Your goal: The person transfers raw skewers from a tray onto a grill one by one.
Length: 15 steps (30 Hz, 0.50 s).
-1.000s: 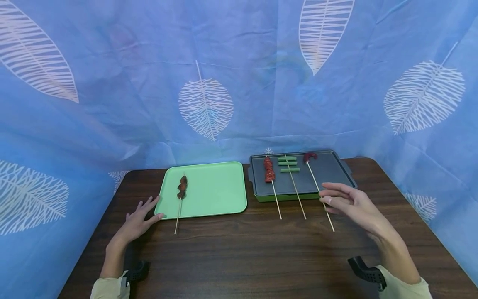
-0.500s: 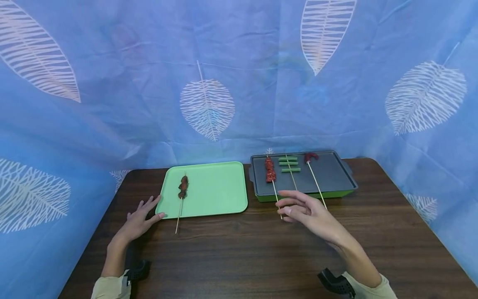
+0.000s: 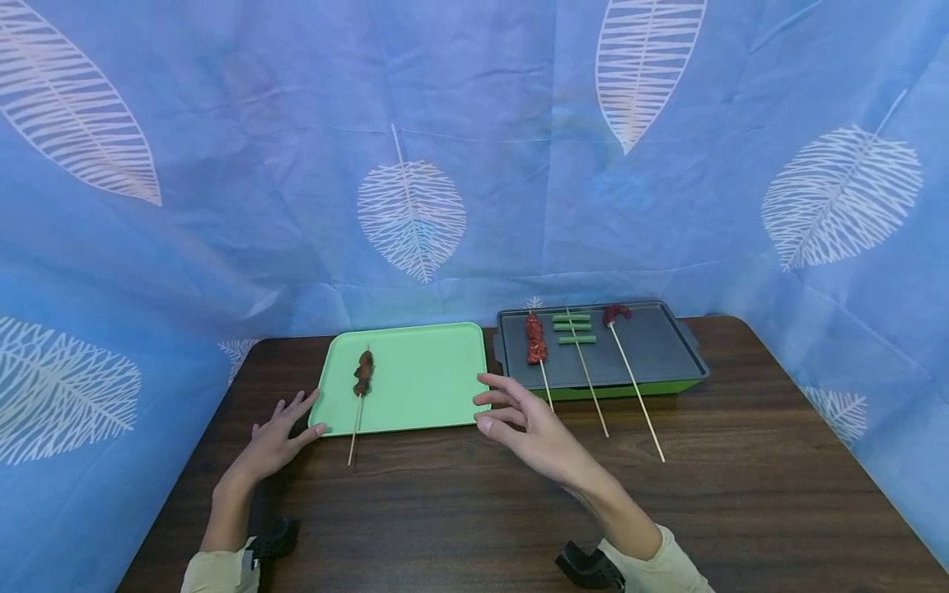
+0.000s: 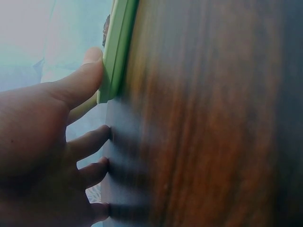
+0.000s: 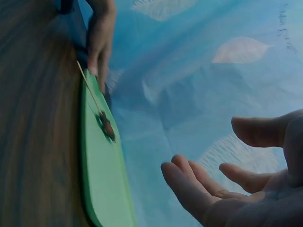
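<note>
My left hand (image 3: 270, 441) rests with spread fingers at the left front corner of a light green tray (image 3: 430, 379); in the left wrist view the thumb touches the tray's rim (image 4: 111, 71) and the other fingertips touch the table. A skewer of brown meat (image 3: 363, 375) lies on the tray, its stick reaching over the front edge. My right hand (image 3: 530, 428), holding nothing, hovers near the tray's right front corner with fingers loosely bent. Right of it, a grill pan (image 3: 652, 346) bears a red meat skewer (image 3: 535, 339), a green vegetable skewer (image 3: 574, 328) and a dark red curled skewer (image 3: 615, 315).
The dark wooden table (image 3: 445, 511) ends at a blue cloth (image 3: 504, 165) with white leaf prints, which hangs behind and at both sides. Skewer sticks jut over the grill pan's front edge toward me. Black wrist cameras (image 3: 586, 567) sit at both cuffs.
My right hand has moved left, from beside the dark red curled skewer, across the front of the grill pan, to the tray's right front corner. The left hand has stayed in place.
</note>
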### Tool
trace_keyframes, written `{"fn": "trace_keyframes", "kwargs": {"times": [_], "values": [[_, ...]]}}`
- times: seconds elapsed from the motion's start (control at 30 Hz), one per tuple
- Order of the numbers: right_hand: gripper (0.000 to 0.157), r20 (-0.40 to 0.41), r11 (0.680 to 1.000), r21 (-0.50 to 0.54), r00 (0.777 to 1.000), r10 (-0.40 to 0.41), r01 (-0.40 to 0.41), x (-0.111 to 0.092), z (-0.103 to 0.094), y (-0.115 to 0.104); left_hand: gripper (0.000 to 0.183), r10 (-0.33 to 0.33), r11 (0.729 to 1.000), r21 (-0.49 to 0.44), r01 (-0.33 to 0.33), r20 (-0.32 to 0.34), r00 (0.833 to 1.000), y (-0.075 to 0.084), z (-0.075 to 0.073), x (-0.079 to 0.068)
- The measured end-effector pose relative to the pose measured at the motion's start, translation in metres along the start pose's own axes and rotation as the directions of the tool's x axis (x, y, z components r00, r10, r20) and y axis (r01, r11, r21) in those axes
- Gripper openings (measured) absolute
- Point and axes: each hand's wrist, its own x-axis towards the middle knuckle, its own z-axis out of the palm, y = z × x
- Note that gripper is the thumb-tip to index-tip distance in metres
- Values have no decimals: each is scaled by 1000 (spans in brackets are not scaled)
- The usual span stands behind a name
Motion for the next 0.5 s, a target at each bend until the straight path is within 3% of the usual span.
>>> {"fn": "trace_keyframes", "kwargs": {"times": [0.33,0.5], "values": [[55,66,988,41,987,143,-146,35,46,22,77,3,1000,15,-3,1,1000,1,-1,0],[53,103,960,147,969,226,-240,52,66,34,77,3,1000,18,-2,-2,1000,2,-1,0]]}}
